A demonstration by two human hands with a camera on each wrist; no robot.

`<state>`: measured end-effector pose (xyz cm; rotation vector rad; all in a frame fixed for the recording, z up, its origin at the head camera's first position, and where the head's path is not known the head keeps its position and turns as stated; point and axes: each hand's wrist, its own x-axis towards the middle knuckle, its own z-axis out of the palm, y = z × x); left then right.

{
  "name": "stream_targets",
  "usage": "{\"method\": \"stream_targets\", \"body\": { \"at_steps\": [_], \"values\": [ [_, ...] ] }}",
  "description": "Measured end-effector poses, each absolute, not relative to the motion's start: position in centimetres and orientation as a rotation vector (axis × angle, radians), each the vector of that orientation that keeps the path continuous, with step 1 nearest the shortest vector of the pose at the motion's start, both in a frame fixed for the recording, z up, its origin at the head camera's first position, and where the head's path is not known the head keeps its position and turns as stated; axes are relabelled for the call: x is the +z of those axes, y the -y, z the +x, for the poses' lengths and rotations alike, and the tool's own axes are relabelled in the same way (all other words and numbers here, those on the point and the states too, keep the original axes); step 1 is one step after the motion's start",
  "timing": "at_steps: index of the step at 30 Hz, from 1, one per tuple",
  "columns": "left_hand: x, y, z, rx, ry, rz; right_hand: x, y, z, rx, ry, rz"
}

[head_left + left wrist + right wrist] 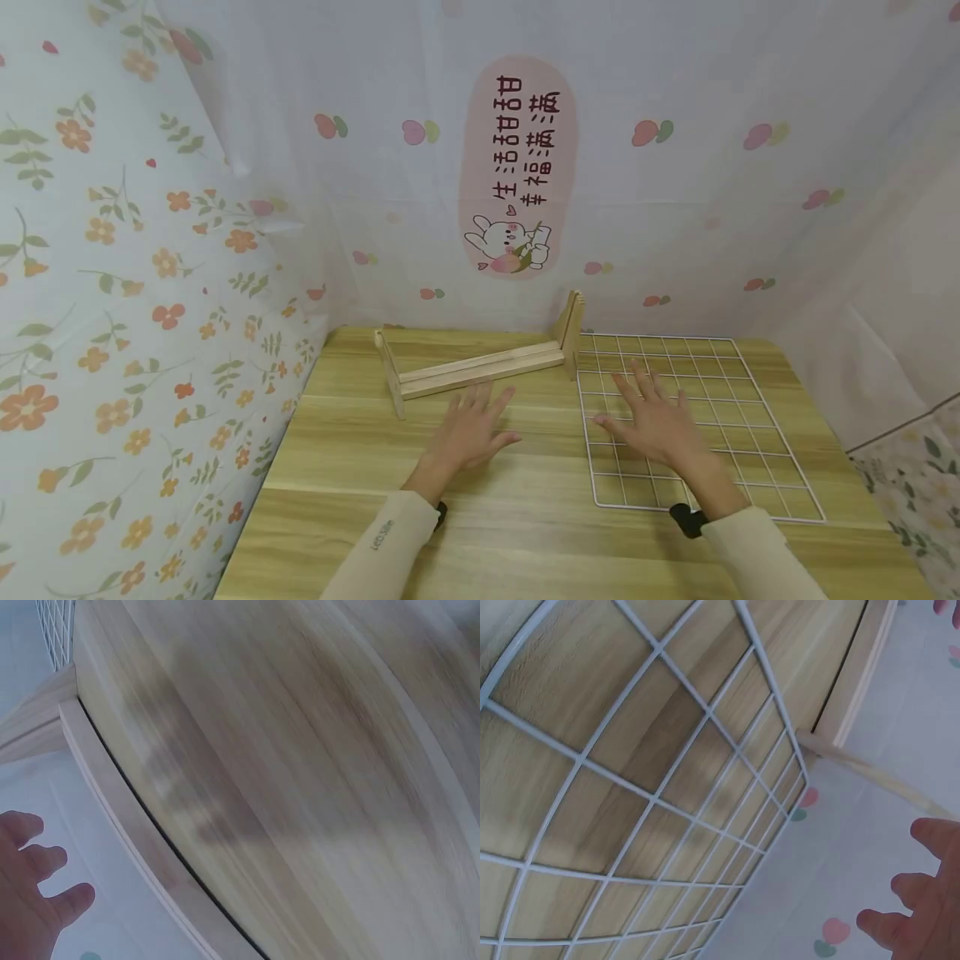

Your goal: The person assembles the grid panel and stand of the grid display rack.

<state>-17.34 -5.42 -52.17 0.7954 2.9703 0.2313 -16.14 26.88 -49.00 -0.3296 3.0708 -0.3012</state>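
My left hand (468,429) hovers over the table with its fingers spread and holds nothing. Just beyond its fingertips stands a pale wooden rack (483,372), a long crossbar between two end pieces, the right one taller and notched. In the left wrist view, the hand (34,889) appears at the lower left near the crossbar (139,829). My right hand (656,421), fingers apart and also holding nothing, is over the left part of a white wire grid panel (779,430) lying flat. The right wrist view shows its fingers (885,926) raised above the grid.
The wood-grain table (525,533) ends at a white printed curtain (675,208) behind the rack and grid. A floral curtain (150,333) borders the left side. The rack's taller end piece (572,333) stands close to the grid's far left corner.
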Motion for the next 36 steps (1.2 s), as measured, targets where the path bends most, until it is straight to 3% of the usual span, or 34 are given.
{"method": "stream_targets", "body": {
  "at_steps": [36],
  "values": [
    [-54.2,-3.7,-18.1,0.395,-2.812,0.781,-50.0,-36.0,-18.3,-0.394,-2.877,0.013]
  ]
}}
